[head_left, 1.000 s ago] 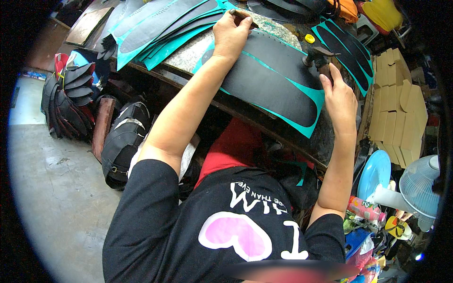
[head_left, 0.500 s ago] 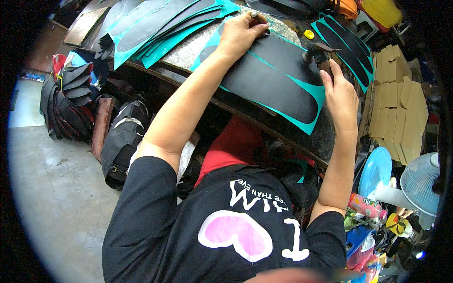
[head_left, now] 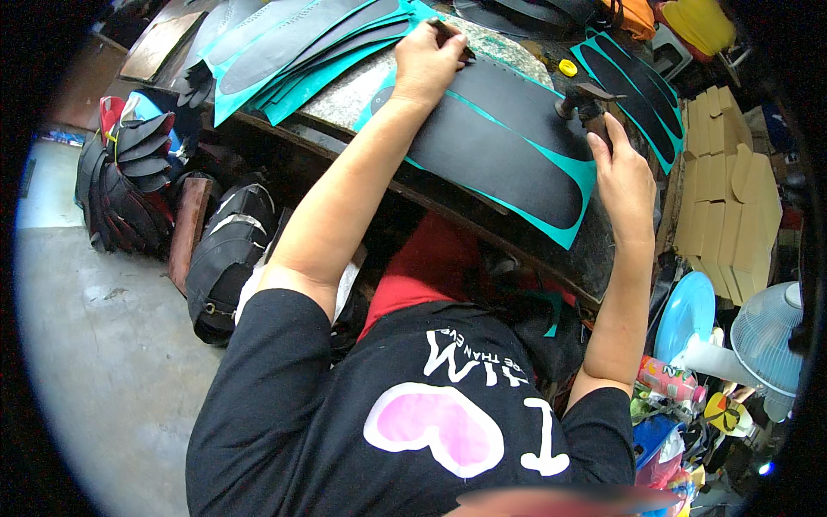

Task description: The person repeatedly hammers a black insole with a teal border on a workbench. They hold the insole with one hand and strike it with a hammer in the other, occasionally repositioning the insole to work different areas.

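Observation:
My left hand (head_left: 427,65) is closed around a short dark metal punch (head_left: 444,33), its lower end by the upper edge of a black sheet. That sheet (head_left: 508,159), bordered in teal and marked with long sole-like black shapes, lies on the work table under both hands. My right hand (head_left: 622,177) grips a hammer (head_left: 593,110) by its handle. The hammer's head hovers over or rests on the sheet's right part; I cannot tell which. Beneath the left part of the sheet is a pale stone slab (head_left: 332,95).
Several similar teal-edged sheets (head_left: 301,43) are stacked at the far left, with another sheet (head_left: 633,95) at the far right. A small yellow ring (head_left: 568,67) sits behind the hammer. Cardboard boxes (head_left: 724,198) and a fan (head_left: 762,332) stand right of the table.
My left hand and the punch have shifted a little to the left along the sheet's upper edge, and the punch leans more. My right hand still holds the hammer in nearly the same place.

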`<state>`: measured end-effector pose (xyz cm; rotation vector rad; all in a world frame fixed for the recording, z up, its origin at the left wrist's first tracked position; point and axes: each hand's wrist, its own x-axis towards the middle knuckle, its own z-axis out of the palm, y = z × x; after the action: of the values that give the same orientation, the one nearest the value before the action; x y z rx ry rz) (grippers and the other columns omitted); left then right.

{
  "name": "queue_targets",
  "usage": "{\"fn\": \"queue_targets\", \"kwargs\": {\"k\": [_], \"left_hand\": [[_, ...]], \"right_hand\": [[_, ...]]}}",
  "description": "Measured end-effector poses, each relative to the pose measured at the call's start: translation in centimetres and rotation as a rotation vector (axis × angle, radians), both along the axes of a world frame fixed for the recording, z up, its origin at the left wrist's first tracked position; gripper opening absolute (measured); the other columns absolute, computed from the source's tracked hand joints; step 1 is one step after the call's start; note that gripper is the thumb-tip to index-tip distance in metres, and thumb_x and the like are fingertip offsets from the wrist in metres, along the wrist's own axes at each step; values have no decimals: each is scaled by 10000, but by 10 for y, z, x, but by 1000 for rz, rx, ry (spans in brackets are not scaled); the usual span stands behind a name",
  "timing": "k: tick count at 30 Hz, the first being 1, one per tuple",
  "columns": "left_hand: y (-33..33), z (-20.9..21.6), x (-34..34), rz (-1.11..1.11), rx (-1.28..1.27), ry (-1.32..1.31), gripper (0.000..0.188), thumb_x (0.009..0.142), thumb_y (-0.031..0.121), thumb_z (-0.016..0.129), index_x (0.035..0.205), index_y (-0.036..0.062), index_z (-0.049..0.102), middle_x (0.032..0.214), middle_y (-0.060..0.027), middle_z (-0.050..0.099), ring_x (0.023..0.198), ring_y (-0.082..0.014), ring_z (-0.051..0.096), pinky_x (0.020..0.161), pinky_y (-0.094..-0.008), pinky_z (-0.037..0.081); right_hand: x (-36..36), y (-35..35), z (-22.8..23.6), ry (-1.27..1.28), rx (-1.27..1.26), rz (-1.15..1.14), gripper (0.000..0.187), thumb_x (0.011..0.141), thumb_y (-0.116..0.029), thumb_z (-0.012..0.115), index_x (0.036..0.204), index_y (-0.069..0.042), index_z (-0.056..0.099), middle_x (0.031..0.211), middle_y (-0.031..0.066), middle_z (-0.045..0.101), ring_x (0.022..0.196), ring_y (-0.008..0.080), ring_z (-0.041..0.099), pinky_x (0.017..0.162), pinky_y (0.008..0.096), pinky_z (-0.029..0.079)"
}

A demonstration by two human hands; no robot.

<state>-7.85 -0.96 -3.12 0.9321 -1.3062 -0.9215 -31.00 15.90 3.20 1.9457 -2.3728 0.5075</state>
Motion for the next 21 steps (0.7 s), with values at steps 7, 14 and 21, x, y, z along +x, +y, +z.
{"fn": "queue_targets", "kwargs": {"k": [7,14,21], "left_hand": [[-3,-2,0,42,11,-202,149,860,145,707,896,2,681,791,-103,725,643,-151,697,649,-292,564],[-1,6,-11,195,-487,-683,198,828,204,712,891,30,641,786,-189,679,752,-384,674,712,-452,540],[-6,1,-12,233,-171,-560,158,875,140,653,914,-13,650,816,-226,691,743,-330,707,699,-405,565]], "right_hand": [[-7,-15,10,-109,-67,66,442,962,-456,540,1302,-180,593,1074,213,684,1016,404,649,850,477,514],[30,-18,76,-512,-685,464,379,968,-162,630,1341,-108,591,734,19,633,598,63,536,530,215,439],[26,-54,8,-298,-290,203,456,948,-435,594,1293,-137,602,898,153,684,827,311,628,711,391,516]]}}
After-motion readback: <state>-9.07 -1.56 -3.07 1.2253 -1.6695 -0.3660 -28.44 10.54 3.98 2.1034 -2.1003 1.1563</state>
